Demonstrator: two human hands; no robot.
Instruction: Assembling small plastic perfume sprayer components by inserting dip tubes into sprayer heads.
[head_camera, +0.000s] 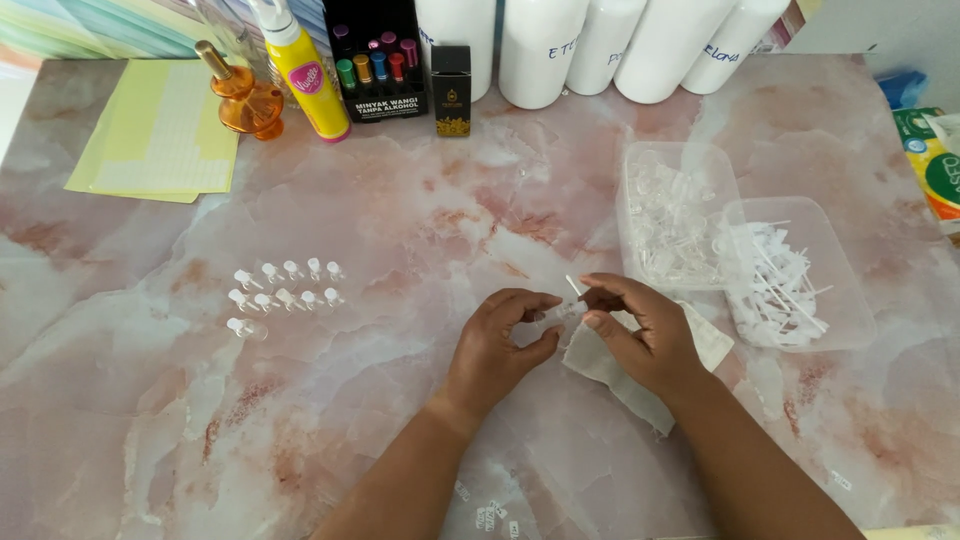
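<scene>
My left hand (500, 345) and my right hand (640, 335) meet at the middle of a pink marbled table (400, 200). Between their fingertips is a small clear vial (560, 314); the left fingers pinch its body. The right fingers hold a thin white stick-like piece (574, 287) at the vial's end. A white cloth (610, 370) lies under my right hand. Rows of small clear capped vials (285, 285) lie to the left of my hands.
Two clear plastic tubs stand at the right, one with clear parts (672, 215), one with white sticks (785, 275). Along the back are white bottles (540, 50), a black box of coloured vials (375, 60), a yellow spray bottle (305, 70), an orange funnel (245, 95) and yellow sheets (160, 135).
</scene>
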